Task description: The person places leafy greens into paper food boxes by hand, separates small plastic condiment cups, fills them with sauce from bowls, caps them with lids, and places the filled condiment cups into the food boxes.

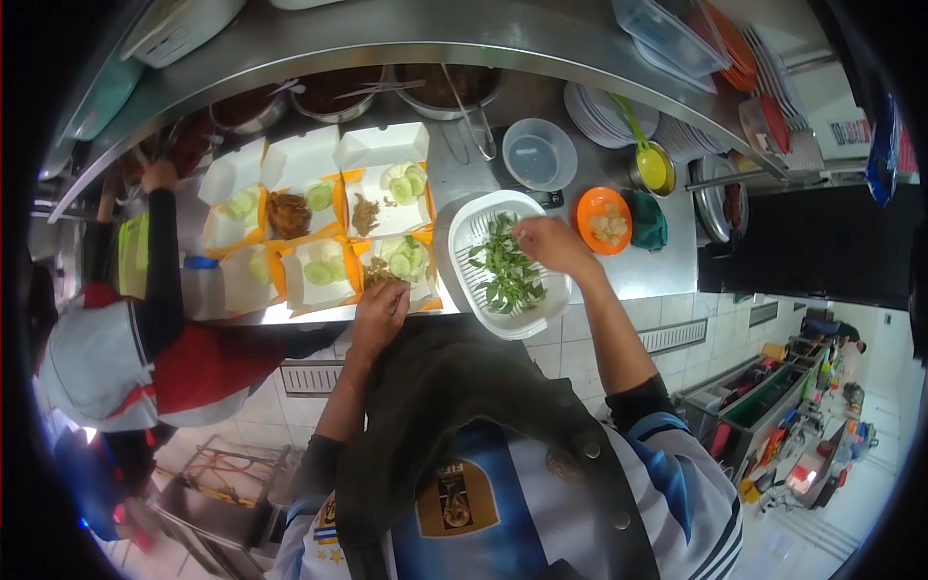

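Left hand (pixel 381 314) at the box (pixel 416 292) ending the near row, fingers bent close together; cannot tell if they hold anything. Cucumber slices (pixel 404 259) in that box. Right hand (pixel 553 244) at the green leaves (pixel 503 271), fingers curled narrow; grip unclear. Leaves heaped in white basket (pixel 527 327), desk's (pixel 667 273) near edge. Orange plate (pixel 584 210) beside right hand.

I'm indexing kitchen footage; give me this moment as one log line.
left hand: at near-right food box | right hand: at leafy greens in white basket | grips: unclear
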Motion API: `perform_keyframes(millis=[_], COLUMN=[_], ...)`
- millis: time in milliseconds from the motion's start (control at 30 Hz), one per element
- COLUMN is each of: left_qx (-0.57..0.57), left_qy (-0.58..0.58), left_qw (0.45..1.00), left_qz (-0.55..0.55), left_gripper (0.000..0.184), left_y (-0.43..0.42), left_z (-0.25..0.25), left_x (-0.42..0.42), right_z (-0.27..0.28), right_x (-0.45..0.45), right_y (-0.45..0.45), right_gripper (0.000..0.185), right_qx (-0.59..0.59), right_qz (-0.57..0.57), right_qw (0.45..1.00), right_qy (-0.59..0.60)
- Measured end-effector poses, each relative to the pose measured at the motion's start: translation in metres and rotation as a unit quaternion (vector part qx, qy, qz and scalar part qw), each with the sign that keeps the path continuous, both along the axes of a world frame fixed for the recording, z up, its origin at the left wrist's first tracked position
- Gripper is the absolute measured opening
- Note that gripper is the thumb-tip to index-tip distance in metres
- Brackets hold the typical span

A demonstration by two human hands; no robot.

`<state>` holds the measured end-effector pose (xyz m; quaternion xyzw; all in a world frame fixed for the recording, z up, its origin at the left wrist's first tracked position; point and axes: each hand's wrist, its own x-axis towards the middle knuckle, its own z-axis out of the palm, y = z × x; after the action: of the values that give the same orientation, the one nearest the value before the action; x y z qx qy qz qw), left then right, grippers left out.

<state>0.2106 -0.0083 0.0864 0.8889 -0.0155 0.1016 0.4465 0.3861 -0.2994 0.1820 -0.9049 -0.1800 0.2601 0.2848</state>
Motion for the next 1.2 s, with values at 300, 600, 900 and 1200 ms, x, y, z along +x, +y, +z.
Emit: perform_keyframes(millis=[300, 600, 900, 1200], left_qx=[0.002, -0.029, -0.098, -0.100], left_qy=[0.086, 0.025, 0.191, 0.183], left_qw=[0.995, 0.995, 0.969, 0.969], left_qz=[-0.058, -0.090, -0.120, -0.135], left_gripper=[0.013, 0.012, 0.016, 0.023], left_y=[-0.020, -0.049, -0.056, -0.060], left_z=[0.027, 0.053, 0.043, 0.030], left_x=[0.023, 0.017, -0.016, -0.022], right_z=[-0.055, -0.046, -0.009, -0.006], right_x=[-0.058, -0.050, -0.037, -0.019], right_y=[0.018, -0.014, -0.027, -0.026], right_gripper=[0.031, 0.018, 0.023, 0.010], right_qx=[-0.155, -0.004, 0.045, 0.245], right_qz=[-0.048, -0.088, -0.099, -0.151], right_qw=[0.981, 0.984, 0.987, 0.957], right_qy=[-0.110, -0.155, -0.122, -0.018])
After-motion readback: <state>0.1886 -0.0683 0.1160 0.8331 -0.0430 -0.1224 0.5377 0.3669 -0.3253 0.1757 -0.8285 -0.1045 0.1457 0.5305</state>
